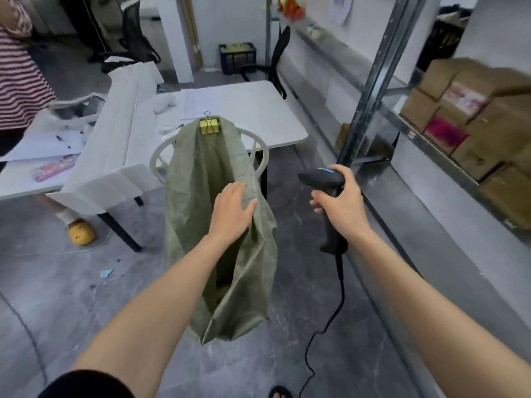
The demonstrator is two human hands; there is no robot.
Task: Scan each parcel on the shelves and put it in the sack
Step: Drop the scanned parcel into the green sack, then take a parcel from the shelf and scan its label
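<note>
The left hand [232, 208] was flat with straight fingers and held nothing; it lay against the right edge of the sack [195, 196], at its open mouth. The right hand [342, 202] gripped the handle of the black scanner [321, 179], which pointed to the left, and its cable [339, 297] hung down to the near floor. No parcel was in either hand. The green sack hung in the middle, fixed by a yellow clip [209, 126] to the back of a white chair [156, 159]. Its inside was dark, so I could not tell how many parcels were in it. On the right, many brown parcels [474, 124] were stacked on the metal shelf [425, 139], well apart from the sack. In my judgement much of the task was left: these parcels were not yet scanned and put in.
</note>
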